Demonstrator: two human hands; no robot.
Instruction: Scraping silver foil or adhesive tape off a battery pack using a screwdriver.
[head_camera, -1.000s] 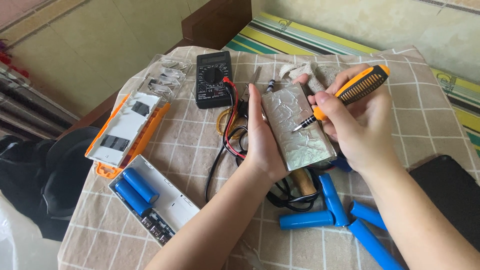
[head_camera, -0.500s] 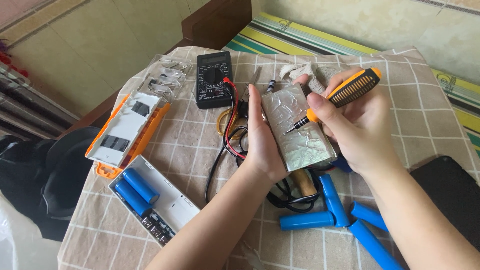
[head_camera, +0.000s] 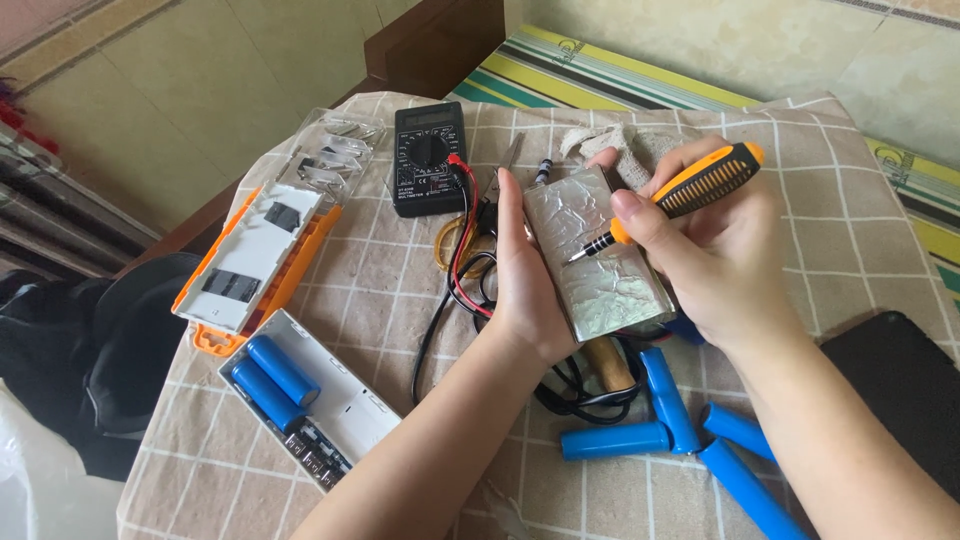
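Observation:
My left hand grips a flat rectangular block wrapped in silver foil along its left edge, holding it above the table. My right hand holds a screwdriver with an orange and black handle; its metal tip touches the foil face near the block's upper middle. Under my hands lie several blue cylindrical battery cells and a tangle of black and red wires.
A black multimeter sits at the back of the checked tablecloth. To the left lie an orange and white case and a white open case holding two blue cells. A black flat object lies at right.
My right hand has tilted the screwdriver slightly and shifted its tip a little up and left on the foil. My left hand and the block stay where they were.

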